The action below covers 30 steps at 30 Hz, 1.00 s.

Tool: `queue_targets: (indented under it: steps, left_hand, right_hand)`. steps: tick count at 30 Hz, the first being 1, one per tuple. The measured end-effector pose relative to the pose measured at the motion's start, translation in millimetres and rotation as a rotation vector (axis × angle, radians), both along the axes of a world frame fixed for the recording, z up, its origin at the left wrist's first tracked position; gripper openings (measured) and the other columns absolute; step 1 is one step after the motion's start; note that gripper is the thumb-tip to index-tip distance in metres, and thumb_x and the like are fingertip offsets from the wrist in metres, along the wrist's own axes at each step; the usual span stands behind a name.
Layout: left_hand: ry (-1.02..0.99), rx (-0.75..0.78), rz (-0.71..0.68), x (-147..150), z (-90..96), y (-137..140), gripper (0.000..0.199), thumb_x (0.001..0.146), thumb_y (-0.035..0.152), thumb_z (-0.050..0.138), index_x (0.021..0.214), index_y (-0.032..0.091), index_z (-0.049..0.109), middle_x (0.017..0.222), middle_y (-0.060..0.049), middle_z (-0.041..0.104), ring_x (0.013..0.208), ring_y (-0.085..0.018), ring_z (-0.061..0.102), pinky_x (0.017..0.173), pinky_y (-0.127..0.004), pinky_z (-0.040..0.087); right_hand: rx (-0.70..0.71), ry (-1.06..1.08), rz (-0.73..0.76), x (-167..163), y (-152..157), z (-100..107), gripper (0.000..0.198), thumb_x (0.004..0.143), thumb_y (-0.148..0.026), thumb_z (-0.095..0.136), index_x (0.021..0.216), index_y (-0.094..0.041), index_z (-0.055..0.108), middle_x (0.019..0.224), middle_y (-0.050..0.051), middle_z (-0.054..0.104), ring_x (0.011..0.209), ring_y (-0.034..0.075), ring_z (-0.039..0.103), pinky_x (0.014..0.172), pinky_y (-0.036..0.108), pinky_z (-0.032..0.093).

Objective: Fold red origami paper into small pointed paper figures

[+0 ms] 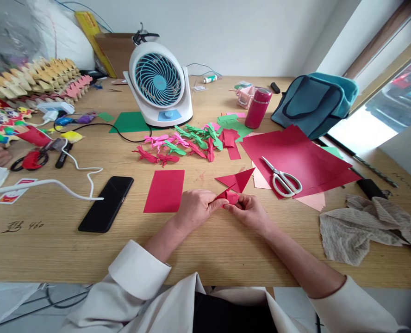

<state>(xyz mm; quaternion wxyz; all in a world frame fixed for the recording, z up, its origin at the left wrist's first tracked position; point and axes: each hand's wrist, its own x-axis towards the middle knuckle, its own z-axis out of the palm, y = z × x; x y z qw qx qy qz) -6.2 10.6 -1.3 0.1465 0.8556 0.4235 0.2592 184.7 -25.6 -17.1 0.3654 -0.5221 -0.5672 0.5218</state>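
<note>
Both hands pinch a small piece of folded red paper (230, 197) above the wooden table. My left hand (196, 206) grips its left side between thumb and fingers. On the right side, my right hand (249, 210) closes thumb and fingertips on the same paper. Just behind lies a red paper triangle (238, 179), partly covered by the held piece. A flat red paper rectangle (164, 190) rests left of my left hand. Farther back, a heap of folded paper figures (184, 141) in green, pink and red is spread out. White-handled scissors (283, 180) lie on red sheets (302, 157) at the right.
A white fan (162, 83) stands at the back. To the left are a black phone (106, 203), a white cable (49, 185) and red-and-black scissors (31, 160). At the right sit a red flask (258, 107), a blue bag (313, 104) and a crumpled cloth (361, 229).
</note>
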Motion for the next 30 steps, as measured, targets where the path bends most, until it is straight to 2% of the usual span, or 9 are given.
queue_targets:
  steps: [3, 6, 10, 12, 14, 18, 21, 26, 30]
  left_hand:
    - [-0.061, 0.029, 0.018, 1.8, 2.8, 1.1, 0.048, 0.083, 0.06, 0.059, 0.062, 0.018, 0.056, 0.063, -0.002, 0.054, 0.065, -0.015, 0.049, 0.062, -0.027, 0.031]
    - [-0.199, -0.084, -0.049, 4.9, 3.5, 0.9, 0.04, 0.082, 0.055, 0.064, 0.069, 0.017, 0.059, 0.071, -0.002, 0.056, 0.072, -0.015, 0.051, 0.068, -0.026, 0.037]
    - [-0.354, -0.307, -0.043, 6.3, 1.2, 0.0, 0.038, 0.083, 0.046, 0.067, 0.063, 0.016, 0.055, 0.063, 0.003, 0.049, 0.059, -0.01, 0.044, 0.057, -0.023, 0.033]
    - [-0.349, -0.321, -0.047, 5.1, 0.8, 0.6, 0.043, 0.084, 0.044, 0.065, 0.056, 0.015, 0.051, 0.059, 0.004, 0.042, 0.056, -0.009, 0.039, 0.054, -0.023, 0.03]
    - [-0.31, -0.273, -0.055, 3.5, 1.4, 1.9, 0.045, 0.086, 0.042, 0.063, 0.053, 0.015, 0.05, 0.058, 0.004, 0.039, 0.056, -0.008, 0.037, 0.054, -0.024, 0.028]
    - [-0.321, -0.222, -0.066, 2.4, 2.9, 3.6, 0.036, 0.084, 0.038, 0.066, 0.059, 0.014, 0.057, 0.063, 0.003, 0.045, 0.059, -0.008, 0.041, 0.056, -0.023, 0.031]
    - [-0.41, -0.293, -0.073, 3.8, 3.3, 3.0, 0.03, 0.083, 0.036, 0.068, 0.063, 0.014, 0.063, 0.063, 0.002, 0.049, 0.06, -0.009, 0.045, 0.057, -0.022, 0.033]
    - [-0.496, -0.443, -0.034, 5.3, 3.1, 2.4, 0.034, 0.081, 0.041, 0.068, 0.063, 0.013, 0.068, 0.059, 0.002, 0.047, 0.057, -0.009, 0.043, 0.053, -0.022, 0.032]
    - [-0.531, -0.519, -0.032, 4.4, 3.1, 3.5, 0.033, 0.082, 0.043, 0.066, 0.072, 0.013, 0.074, 0.062, 0.0, 0.053, 0.06, -0.01, 0.048, 0.055, -0.022, 0.036]
  right_hand:
    - [0.032, -0.023, -0.006, -0.2, -0.6, -0.3, 0.039, 0.079, -0.051, 0.066, 0.068, -0.017, 0.051, 0.058, -0.007, 0.024, 0.054, 0.008, 0.02, 0.05, 0.026, 0.015]
    - [0.06, -0.045, 0.001, -1.2, -1.0, 0.0, 0.036, 0.079, -0.048, 0.066, 0.069, -0.017, 0.052, 0.058, -0.007, 0.024, 0.054, 0.007, 0.021, 0.05, 0.026, 0.016]
    - [0.048, -0.039, 0.019, -1.8, -1.7, 0.5, 0.033, 0.078, -0.047, 0.067, 0.071, -0.017, 0.055, 0.057, -0.006, 0.03, 0.054, 0.008, 0.024, 0.049, 0.025, 0.018]
    - [0.038, -0.022, 0.036, -1.8, -2.3, 0.8, 0.031, 0.078, -0.046, 0.067, 0.076, -0.016, 0.058, 0.058, -0.005, 0.035, 0.054, 0.008, 0.027, 0.049, 0.025, 0.021]
    - [0.036, -0.015, 0.05, -1.7, -2.8, 1.1, 0.03, 0.078, -0.045, 0.067, 0.078, -0.016, 0.061, 0.058, -0.004, 0.039, 0.054, 0.009, 0.029, 0.05, 0.025, 0.022]
    - [0.043, -0.016, 0.051, -2.2, -3.1, 1.8, 0.029, 0.077, -0.044, 0.068, 0.078, -0.015, 0.062, 0.058, -0.003, 0.043, 0.054, 0.009, 0.032, 0.05, 0.025, 0.024]
    - [0.028, -0.015, 0.05, -2.7, -2.9, 2.3, 0.03, 0.076, -0.044, 0.068, 0.078, -0.016, 0.06, 0.058, -0.004, 0.042, 0.054, 0.009, 0.032, 0.05, 0.024, 0.023]
    - [0.006, -0.023, 0.075, -2.7, -2.8, 3.9, 0.026, 0.078, -0.039, 0.067, 0.075, -0.017, 0.054, 0.058, -0.007, 0.032, 0.054, 0.008, 0.027, 0.05, 0.024, 0.021]
    - [0.014, -0.03, 0.088, -2.8, -3.4, 5.0, 0.024, 0.078, -0.035, 0.066, 0.074, -0.017, 0.051, 0.059, -0.007, 0.03, 0.054, 0.007, 0.026, 0.05, 0.024, 0.02]
